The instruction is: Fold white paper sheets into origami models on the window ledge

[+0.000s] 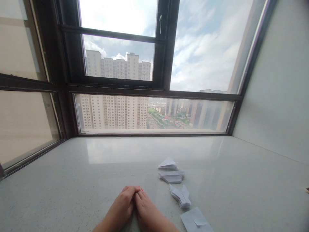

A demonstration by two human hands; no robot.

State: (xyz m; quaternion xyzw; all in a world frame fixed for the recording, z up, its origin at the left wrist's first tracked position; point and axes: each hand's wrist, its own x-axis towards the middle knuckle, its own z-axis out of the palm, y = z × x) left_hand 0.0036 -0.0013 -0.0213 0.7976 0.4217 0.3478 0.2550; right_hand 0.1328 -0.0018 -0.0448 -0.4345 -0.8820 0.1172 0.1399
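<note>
Both hands in, low centre, over a glossy pale speckled sill (60, 183). Left hand (122, 203) and right hand (147, 207) touching, fingers meeting at the tips in a peak pointing toward the window, wrists apart, backs of hands up, forearms running out the bottom edge. Grip state: fingers bent in and together on both, undersides hidden, so can't tell if either grip is clenched, loose or grasping something

White folded papers sit to the right of the hands in a loose slanting line, far to near, all on the sill. Farthest is a pointed folded paper (168, 163), narrow tip to the left. Just nearer, a boat-like folded paper (171, 177), long straight edge on the window side, layers showing on the near side. Next, a two-pronged folded paper (181, 197), prongs toward the window, thick layered near end; right hand is nearest this one, with a gap between. Nearest, a flat folded paper (194, 219), roughly square, small raised flap on top, cut by the bottom edge, just beside the right forearm

Behind the sill, a dark window frame (166, 93), handle (160, 24) on the upper part. Outside: tall pale apartment block (113, 111) left of centre, more towers and greenery farther right, cloudy bright sky. Plain pale wall (277, 96) on the right side. Tiny dark item (307, 190) at the right edge, too cropped to identify
</note>
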